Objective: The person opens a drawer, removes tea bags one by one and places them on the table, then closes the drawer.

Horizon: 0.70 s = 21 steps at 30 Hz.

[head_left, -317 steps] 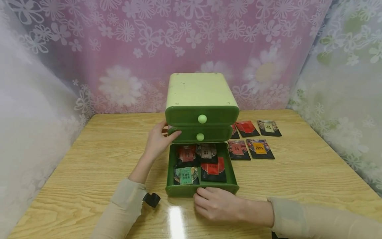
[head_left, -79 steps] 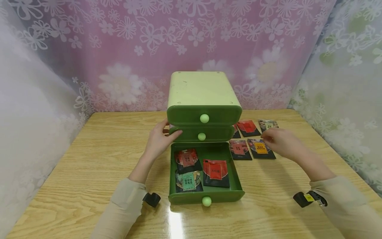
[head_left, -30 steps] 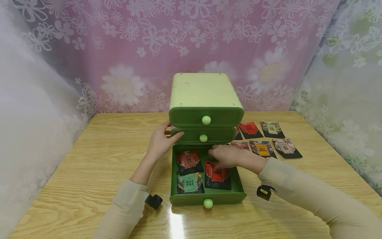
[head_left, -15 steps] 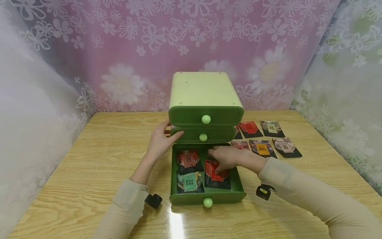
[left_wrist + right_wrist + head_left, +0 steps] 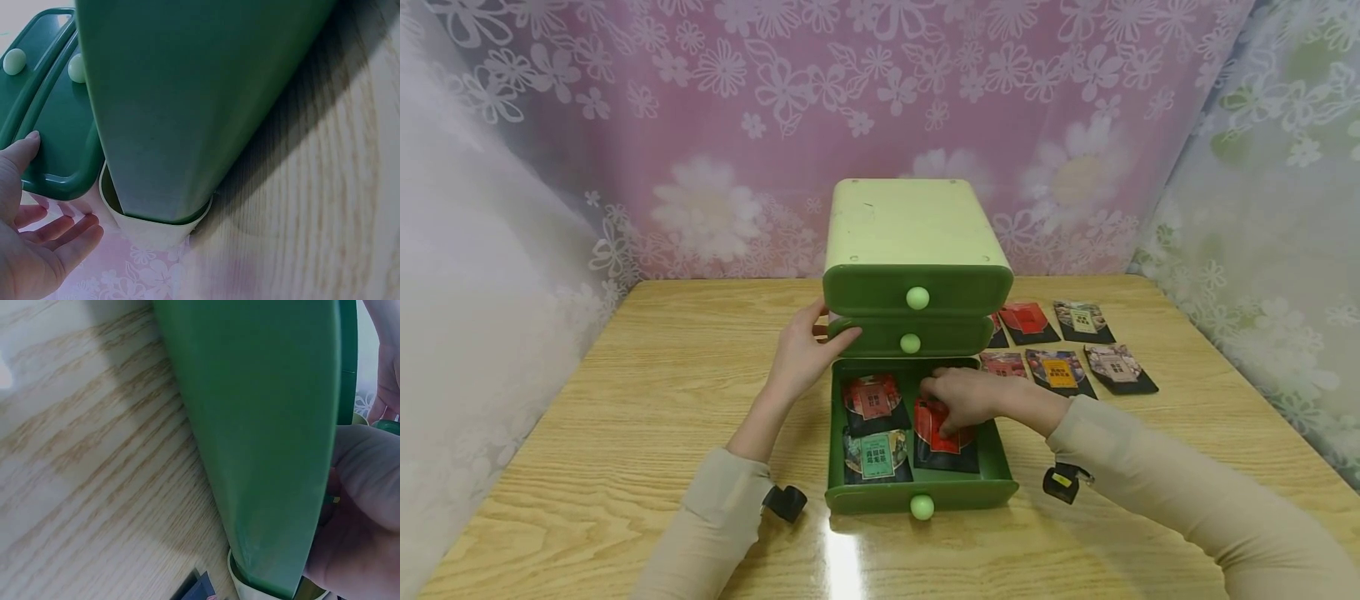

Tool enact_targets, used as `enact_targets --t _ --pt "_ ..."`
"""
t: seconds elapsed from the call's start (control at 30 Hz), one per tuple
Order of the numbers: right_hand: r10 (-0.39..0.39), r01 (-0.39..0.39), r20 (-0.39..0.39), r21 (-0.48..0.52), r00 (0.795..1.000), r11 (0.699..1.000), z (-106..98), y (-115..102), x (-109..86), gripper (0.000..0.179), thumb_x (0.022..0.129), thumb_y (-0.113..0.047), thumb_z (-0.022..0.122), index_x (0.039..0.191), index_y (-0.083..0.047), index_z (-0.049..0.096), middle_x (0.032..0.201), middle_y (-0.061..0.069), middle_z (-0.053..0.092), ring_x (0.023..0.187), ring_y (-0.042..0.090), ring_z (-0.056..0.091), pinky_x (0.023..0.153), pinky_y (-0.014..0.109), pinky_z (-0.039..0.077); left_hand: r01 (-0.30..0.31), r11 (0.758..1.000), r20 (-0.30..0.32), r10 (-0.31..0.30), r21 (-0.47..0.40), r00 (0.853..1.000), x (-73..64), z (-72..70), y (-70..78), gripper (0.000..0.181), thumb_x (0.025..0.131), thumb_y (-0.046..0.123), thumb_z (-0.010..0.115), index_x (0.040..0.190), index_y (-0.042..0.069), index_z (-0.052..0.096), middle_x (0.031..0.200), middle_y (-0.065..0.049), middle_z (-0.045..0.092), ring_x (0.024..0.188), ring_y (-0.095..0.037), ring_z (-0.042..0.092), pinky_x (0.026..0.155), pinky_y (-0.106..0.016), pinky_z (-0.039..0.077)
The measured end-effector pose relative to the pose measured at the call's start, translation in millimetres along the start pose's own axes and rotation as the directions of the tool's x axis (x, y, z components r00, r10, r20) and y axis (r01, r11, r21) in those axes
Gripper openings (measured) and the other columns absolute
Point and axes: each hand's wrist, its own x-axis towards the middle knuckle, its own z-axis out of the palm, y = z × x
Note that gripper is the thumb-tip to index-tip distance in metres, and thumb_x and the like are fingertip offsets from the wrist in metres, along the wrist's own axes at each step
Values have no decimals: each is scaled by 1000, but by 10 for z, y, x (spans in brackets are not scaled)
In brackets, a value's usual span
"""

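Observation:
My right hand [image 5: 966, 393] reaches into the pulled-out bottom drawer [image 5: 921, 498]. Its fingers curl at the far edge of a red-and-black tea sachet [image 5: 951, 457], and the thumb lies on the sachet's red face. Beside that lie a dark red tea sachet [image 5: 874, 402] and a teal-labelled one [image 5: 878, 457]. My left hand [image 5: 801, 354] steadies the green and cream drawer cabinet [image 5: 917, 217]. In the left wrist view, its thumb rests on a drawer front [image 5: 65, 137] and its fingers extend along the side. The right fingertips are partly hidden.
Several tea sachets, one with an orange label [image 5: 1058, 373] and one with a pale pink label [image 5: 1120, 368], lie in rows on the wooden table [image 5: 685, 375], right of the cabinet. A floral curtain [image 5: 760, 125] hangs behind.
Since the oldest frame the right hand left the drawer front, a grey-labelled sachet left the drawer, and a pale pink-labelled one appeared at the row's right. Lately the right hand barely moves.

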Motion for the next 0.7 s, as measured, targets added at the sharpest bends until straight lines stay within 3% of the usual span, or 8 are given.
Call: enact_targets --t 0.23,0.4,0.7 --pt "-25 26 -24 42 999 999 19 19 -13 31 77 -20 77 94 -9 54 82 1 44 70 15 40 57 29 32 2 1000 -1 -2 -2 1000 0 -2 0 52 84 37 68 129 16 53 119 -7 53 103 -25 56 83 -39 50" --pt "-65 68 -53 62 996 996 27 59 -31 28 78 -15 75 95 -7 55 74 -2 47 63 12 40 54 25 32 -4 1000 -2 4 -7 1000 -4 -6 14 52 84 38 68 129 17 53 120 -7 53 102 -25 56 83 -40 50" --pt "-115 132 -146 112 983 985 8 112 -117 20 79 -5 70 91 -10 55 73 -4 49 62 11 40 53 25 33 -8 1000 -7 8 9 1000 -15 -2 16 51 84 38 68 128 16 53 120 -8 54 101 -26 57 82 -40 51"
